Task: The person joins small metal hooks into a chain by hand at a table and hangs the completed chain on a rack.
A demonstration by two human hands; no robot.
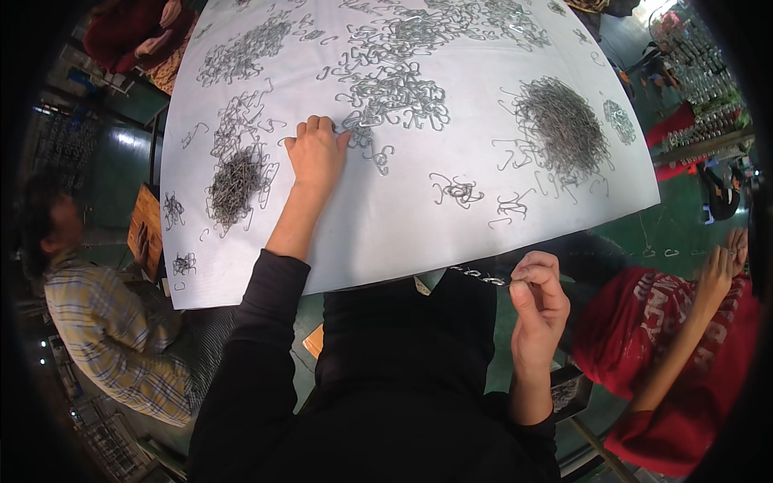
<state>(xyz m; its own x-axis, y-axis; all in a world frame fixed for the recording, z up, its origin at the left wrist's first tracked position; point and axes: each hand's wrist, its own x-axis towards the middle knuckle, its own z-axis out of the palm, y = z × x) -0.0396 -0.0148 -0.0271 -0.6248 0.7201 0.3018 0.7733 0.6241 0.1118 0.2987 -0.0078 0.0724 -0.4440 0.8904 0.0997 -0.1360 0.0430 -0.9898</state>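
Observation:
My left hand (pixel 316 159) rests on the white-covered table (pixel 386 229), beside the near edge of a pile of S-shaped metal wire hooks (pixel 394 92). Its fingers bend down toward the surface and the thumb stands apart, close to the nearest hooks; I see nothing held, though the fingertips are partly hidden. Just off the table's front edge, my right hand (pixel 538 314) pinches the end of a short chain of linked metal hooks (pixel 483 278) between thumb and forefinger. The chain runs left from the fingertips, above my dark-clothed lap.
Dense darker hook piles lie at left (pixel 235 189) and right (pixel 561 129), with small clusters (pixel 459 191) near the front. A person in a plaid shirt (pixel 121 338) sits at left, one in a red shirt (pixel 636 322) at right. Another person's hands (pixel 157 36) show at far left.

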